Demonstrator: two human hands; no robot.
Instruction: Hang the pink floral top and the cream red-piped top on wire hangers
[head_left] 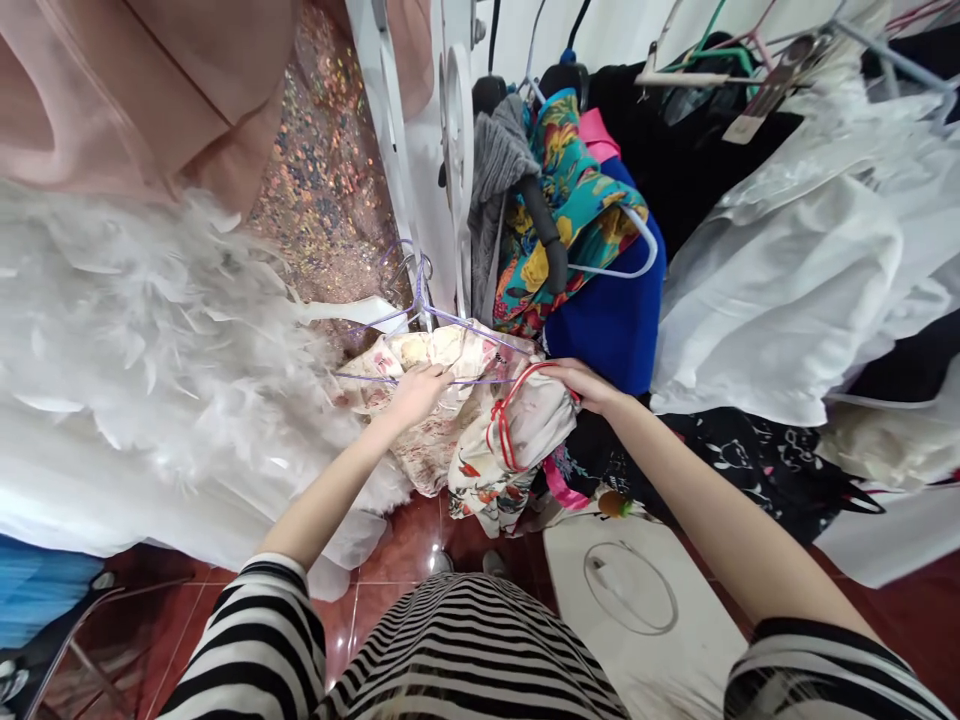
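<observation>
A thin purple wire hanger [420, 300] carries a cream garment with a faint floral print [431, 440] in front of me. My left hand [421, 392] is closed at the hanger's lower bar, against the cream cloth. To its right, my right hand [583, 385] grips a white garment with a red floral print and red edging [487, 465]. The red-edged opening faces me, and its cloth bunches below that hand. Where the two garments meet, folds hide part of each. The fingertips of my right hand are partly hidden by the cloth.
White feathered clothing [150, 350] fills the left, beside a sequinned fabric [322, 180]. On the right hang a teal floral garment [562, 200], a blue garment [611, 320] and white clothes [795, 280]. A white surface with a coiled cable [630, 590] lies below, above red floor tiles [409, 545].
</observation>
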